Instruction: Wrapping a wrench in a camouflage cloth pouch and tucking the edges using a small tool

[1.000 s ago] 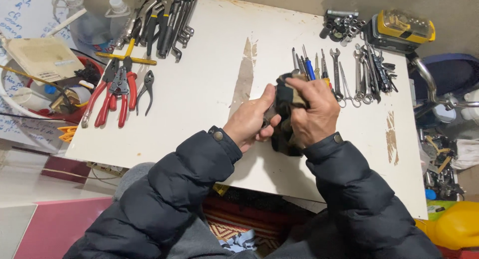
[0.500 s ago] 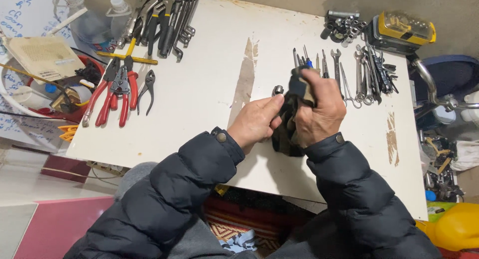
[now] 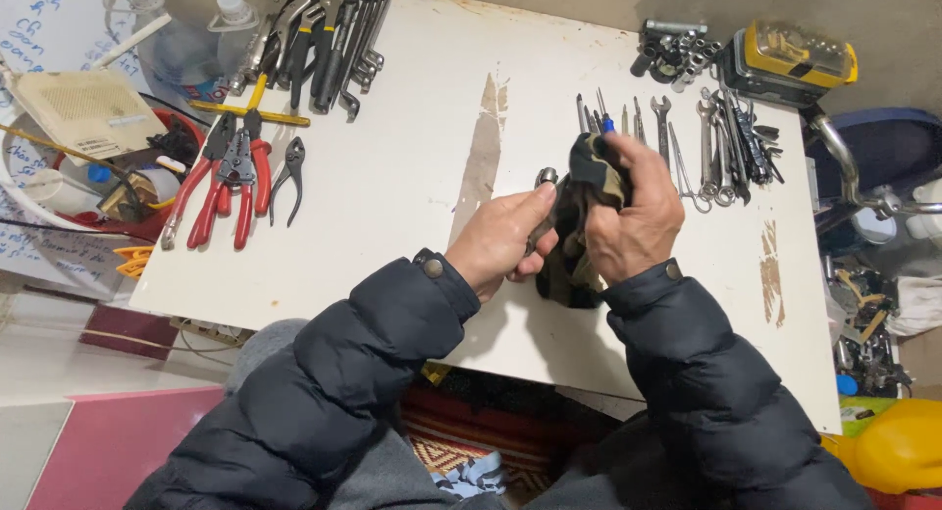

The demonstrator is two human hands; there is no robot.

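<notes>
Your left hand (image 3: 505,243) pinched a small silver metal socket-ended tool (image 3: 545,181) above the white worktable (image 3: 392,166). Your right hand (image 3: 633,215) had its fingers closed around a dark camouflage-patterned cloth rag (image 3: 579,230), pressed against the tool, just in front of a row of steel spanners (image 3: 687,147).

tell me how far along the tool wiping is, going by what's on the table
Looks done: wrenches and screwdrivers lie in a neat row past the hands, and pliers are lined up at the left. In hand: the left hand holds a small metal tool while the right hand presses a dark cloth round it. Possibly left: the loose sockets near the yellow case; whether they are clean cannot be told.
</notes>
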